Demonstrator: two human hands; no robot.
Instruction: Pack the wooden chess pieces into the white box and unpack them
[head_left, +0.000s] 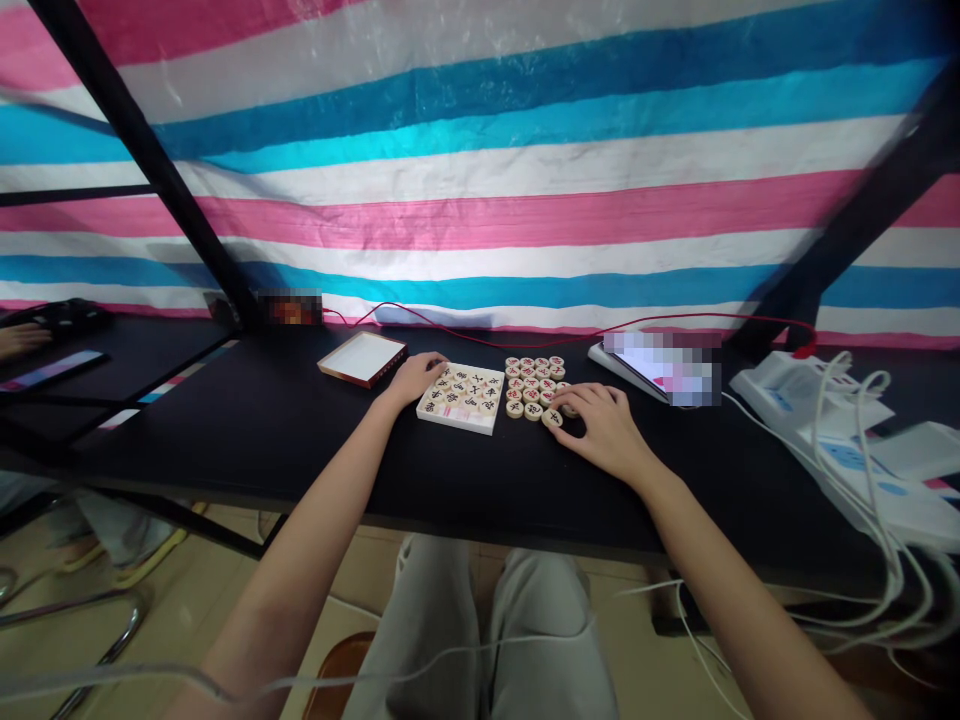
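Observation:
A white box tray [455, 421] holds several round Chinese chess pieces with dark characters, lying flat in rows. At its back left corner my left hand [417, 378] grips the edge, the fingers curled over the rim. Beside the tray, to the right, several more Chinese chess pieces [533, 386] stand in rows on the black table, mostly with red characters. My right hand [602, 425] reaches over the front right corner of this group. Its thumb and fingers close around a dark-lettered Chinese chess piece [553, 418]; the fingers partly cover the neighbouring pieces.
An upturned box lid [363, 357] with red sides lies left on the black table [465, 490]. Right of the pieces is a phone [660, 368] on a white object. A white power strip [847, 440] with tangled cables takes the right end. Another person's hand [21, 341] shows far left.

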